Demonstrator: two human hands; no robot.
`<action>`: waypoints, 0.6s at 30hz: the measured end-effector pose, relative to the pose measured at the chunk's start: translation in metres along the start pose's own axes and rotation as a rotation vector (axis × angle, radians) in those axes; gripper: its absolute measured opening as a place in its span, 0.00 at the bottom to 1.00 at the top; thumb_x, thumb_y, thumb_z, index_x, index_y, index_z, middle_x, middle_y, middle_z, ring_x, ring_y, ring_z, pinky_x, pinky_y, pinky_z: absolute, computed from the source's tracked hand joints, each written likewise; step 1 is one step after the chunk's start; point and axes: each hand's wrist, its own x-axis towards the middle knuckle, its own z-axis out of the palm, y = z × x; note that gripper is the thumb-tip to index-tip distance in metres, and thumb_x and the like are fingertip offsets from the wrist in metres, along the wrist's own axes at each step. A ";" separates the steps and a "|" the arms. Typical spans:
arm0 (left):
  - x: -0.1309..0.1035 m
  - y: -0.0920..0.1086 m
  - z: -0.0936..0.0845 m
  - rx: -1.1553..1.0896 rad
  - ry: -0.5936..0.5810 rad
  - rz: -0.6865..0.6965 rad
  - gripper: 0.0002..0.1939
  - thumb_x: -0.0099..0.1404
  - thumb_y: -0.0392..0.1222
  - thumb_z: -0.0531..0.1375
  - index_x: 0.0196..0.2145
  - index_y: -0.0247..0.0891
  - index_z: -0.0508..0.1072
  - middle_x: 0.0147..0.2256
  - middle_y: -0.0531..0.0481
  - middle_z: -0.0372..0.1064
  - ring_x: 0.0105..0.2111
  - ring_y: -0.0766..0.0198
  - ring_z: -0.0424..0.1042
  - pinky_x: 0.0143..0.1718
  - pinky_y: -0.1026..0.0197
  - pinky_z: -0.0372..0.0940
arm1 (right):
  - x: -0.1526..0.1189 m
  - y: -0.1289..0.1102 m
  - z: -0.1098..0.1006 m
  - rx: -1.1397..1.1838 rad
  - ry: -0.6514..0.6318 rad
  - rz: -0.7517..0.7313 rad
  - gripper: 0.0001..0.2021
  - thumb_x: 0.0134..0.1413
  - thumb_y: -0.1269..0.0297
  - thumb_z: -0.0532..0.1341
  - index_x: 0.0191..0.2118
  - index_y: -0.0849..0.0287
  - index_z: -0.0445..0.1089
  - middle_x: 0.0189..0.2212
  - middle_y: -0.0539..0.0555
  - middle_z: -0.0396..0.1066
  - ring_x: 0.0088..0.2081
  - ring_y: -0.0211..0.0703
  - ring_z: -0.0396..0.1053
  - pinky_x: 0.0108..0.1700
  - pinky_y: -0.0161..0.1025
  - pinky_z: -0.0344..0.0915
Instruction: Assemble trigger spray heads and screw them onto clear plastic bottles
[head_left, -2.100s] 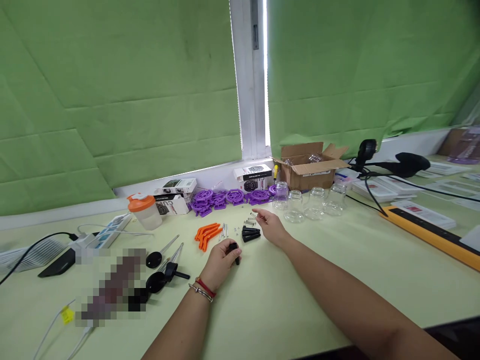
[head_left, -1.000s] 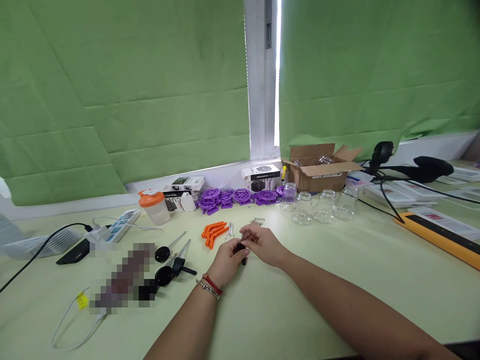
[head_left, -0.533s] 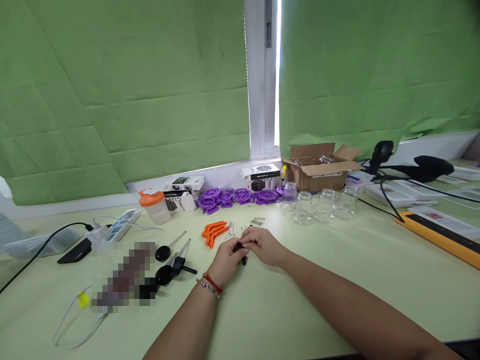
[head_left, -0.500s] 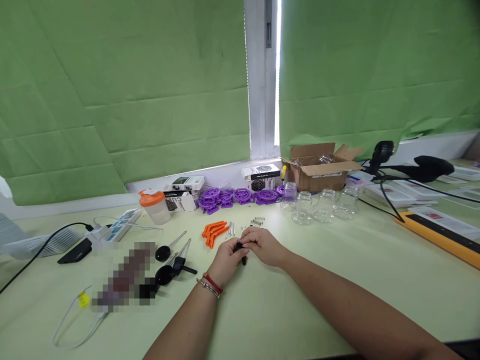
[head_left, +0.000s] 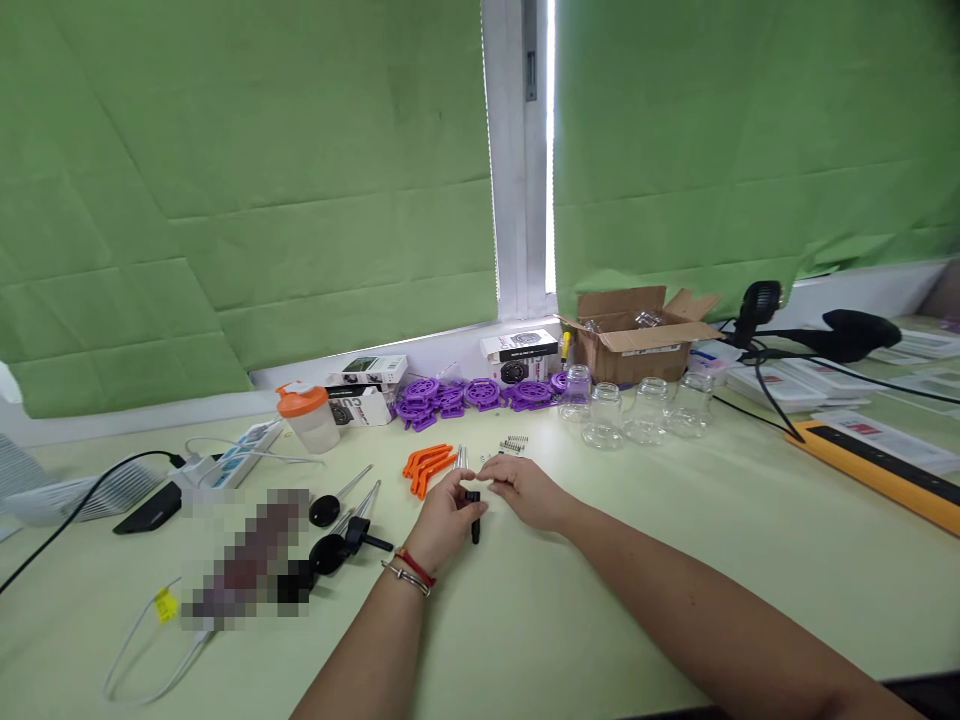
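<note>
A small black plastic part (head_left: 474, 515) with a thicker head and a narrow stem is pinched between the thumb and fingers of my left hand (head_left: 448, 510), its stem pointing down toward me. Close against the left fingertips is my right hand (head_left: 525, 492), its thumb and fingers drawn together. Whatever lies between those fingers is too small or hidden to see. Beyond the hands are orange handles (head_left: 428, 468), metal pins (head_left: 461, 458) and small springs (head_left: 514, 443). To the left lie black round-ended parts (head_left: 328, 552) with metal rods.
Purple plastic frames (head_left: 481, 393) and printed boxes (head_left: 519, 357) line the wall. Glass jars (head_left: 603, 418) stand at back right before an open cardboard box (head_left: 634, 350). An orange-lidded cup (head_left: 309, 418), a power strip (head_left: 247, 455) and cables are at left; a yellow-black bar (head_left: 870, 475) lies right.
My left hand has shifted slightly left with the black part and turned it, so more of it shows. My right hand has come off the part, staying near the left fingertips.
</note>
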 end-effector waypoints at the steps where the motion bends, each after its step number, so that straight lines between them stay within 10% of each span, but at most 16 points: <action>1: 0.000 -0.001 -0.003 0.056 0.018 -0.022 0.19 0.50 0.39 0.61 0.43 0.38 0.69 0.25 0.55 0.62 0.26 0.66 0.62 0.28 0.64 0.58 | 0.001 0.005 -0.003 -0.014 0.051 0.042 0.15 0.51 0.76 0.55 0.41 0.57 0.73 0.40 0.55 0.71 0.43 0.42 0.68 0.49 0.41 0.63; 6: -0.001 -0.007 -0.017 0.371 0.059 -0.114 0.08 0.50 0.42 0.61 0.30 0.38 0.73 0.24 0.52 0.66 0.25 0.64 0.63 0.28 0.62 0.57 | 0.003 0.036 -0.026 -0.116 0.329 0.366 0.13 0.52 0.74 0.53 0.38 0.61 0.73 0.40 0.56 0.72 0.41 0.42 0.69 0.47 0.40 0.63; 18: -0.004 -0.009 -0.048 0.618 0.066 -0.146 0.09 0.44 0.42 0.64 0.26 0.39 0.76 0.27 0.47 0.71 0.25 0.58 0.67 0.27 0.60 0.55 | -0.001 0.065 -0.032 -0.299 0.109 0.460 0.11 0.51 0.69 0.57 0.36 0.58 0.76 0.38 0.54 0.73 0.40 0.43 0.69 0.45 0.37 0.61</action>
